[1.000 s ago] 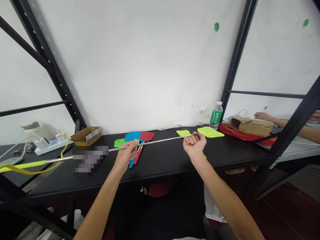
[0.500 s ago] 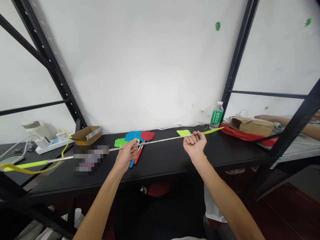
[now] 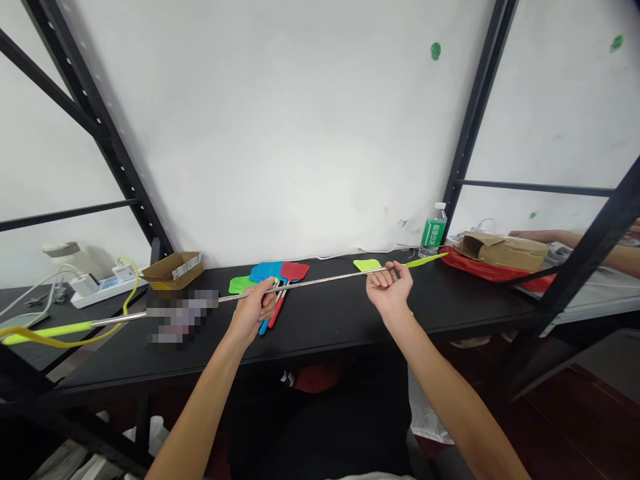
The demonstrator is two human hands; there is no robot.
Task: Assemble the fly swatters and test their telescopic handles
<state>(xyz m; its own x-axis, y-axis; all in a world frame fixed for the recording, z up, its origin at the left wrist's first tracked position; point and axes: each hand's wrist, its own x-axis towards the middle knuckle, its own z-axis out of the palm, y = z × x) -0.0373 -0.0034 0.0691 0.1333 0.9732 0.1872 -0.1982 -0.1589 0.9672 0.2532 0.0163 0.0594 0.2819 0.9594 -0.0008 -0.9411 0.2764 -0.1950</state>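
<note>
My left hand [image 3: 255, 310] is closed around a long steel rod [image 3: 310, 285] of a fly swatter. The rod has a yellow-green grip [image 3: 47, 331] at the far left. Its lime mesh head [image 3: 425, 261] shows edge-on past my right hand [image 3: 390, 290], whose thumb and fingers pinch the rod. A loose lime swatter head [image 3: 367, 265] lies just behind those fingers. Below the rod, close to my left hand, lies a pile of blue, red and green fly swatters [image 3: 280, 275].
The black table [image 3: 320, 333] runs along a white wall. A cardboard box [image 3: 173, 270] and a blurred patch stand at left, a power strip [image 3: 107, 291] beyond. At right are a water bottle [image 3: 433, 230], a paper bag on red plastic [image 3: 503, 253], and a co-worker's arm [image 3: 560, 238].
Over the last second the rod has turned, so its lime head went from showing flat to edge-on. In the latest half second my hands have hardly moved.
</note>
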